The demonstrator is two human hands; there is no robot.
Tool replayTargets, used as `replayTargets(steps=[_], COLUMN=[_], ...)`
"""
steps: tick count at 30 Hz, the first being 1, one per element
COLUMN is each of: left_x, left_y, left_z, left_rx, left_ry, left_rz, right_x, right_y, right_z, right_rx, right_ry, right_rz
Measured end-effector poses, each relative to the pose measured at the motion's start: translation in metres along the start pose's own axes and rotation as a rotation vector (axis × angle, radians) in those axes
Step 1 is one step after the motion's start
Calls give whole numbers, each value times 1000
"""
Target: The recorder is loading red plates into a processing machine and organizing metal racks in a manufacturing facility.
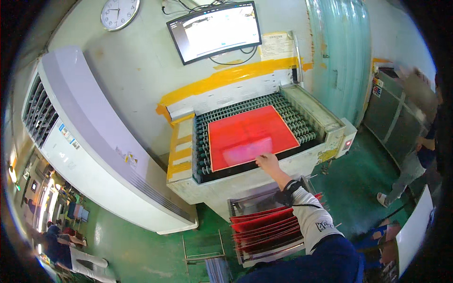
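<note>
A flat red panel [252, 127] with a thin pale border lies on the dark rollers [296, 123] of a conveyor machine, a pinkish reflection near its front edge. My right hand [267, 162] reaches up to the middle of that front edge, its fingers bent together there; a black band circles the wrist. Below my forearm stands a metal rack [239, 254] with several upright red panels [264, 226], partly covered by my arm. My left hand is not in view.
A tall white air conditioner [108, 141] stands left of the machine [325, 120]. Above hang a monitor [214, 33] and a clock [120, 14]. To the right are a dark grey cabinet [389, 115], a blurred person [415, 160] and a white board [415, 231]. Another person [71, 254] stands at lower left.
</note>
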State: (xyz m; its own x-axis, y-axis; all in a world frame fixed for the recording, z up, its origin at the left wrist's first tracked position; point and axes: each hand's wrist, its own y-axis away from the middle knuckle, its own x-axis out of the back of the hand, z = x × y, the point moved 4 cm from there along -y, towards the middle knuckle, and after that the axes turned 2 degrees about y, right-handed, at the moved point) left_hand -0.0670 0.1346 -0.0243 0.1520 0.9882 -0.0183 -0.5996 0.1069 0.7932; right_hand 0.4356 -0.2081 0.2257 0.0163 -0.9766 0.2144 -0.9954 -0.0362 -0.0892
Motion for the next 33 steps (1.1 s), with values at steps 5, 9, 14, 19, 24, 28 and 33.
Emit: replayTargets(steps=[5,9,14,19,24,28,33], left_x=[-2,-7,-7,-11,-22,-40,-70], left_y=[8,8,18,23,30,43,64], left_z=[-2,0,-10,-17,-33,-56,-136], left_rx=[16,26,46,65,91,78,-144], left_ry=[24,34,70,104,161,222,129], left_rz=[29,31,67,96,122,149,140], right_x=[-41,-38,-42,-36,-33,-26,-43], right_y=[21,4,-36,-81,-119,-139,-112], right_z=[-20,-8,-15,-13,-10,-11,-36], right_rx=[480,479,368,279,246,310,400], right_ry=[938,981,1022,1045,1073,1054,1064], right_rz=[84,128,-11,-68,-41,-13,-44])
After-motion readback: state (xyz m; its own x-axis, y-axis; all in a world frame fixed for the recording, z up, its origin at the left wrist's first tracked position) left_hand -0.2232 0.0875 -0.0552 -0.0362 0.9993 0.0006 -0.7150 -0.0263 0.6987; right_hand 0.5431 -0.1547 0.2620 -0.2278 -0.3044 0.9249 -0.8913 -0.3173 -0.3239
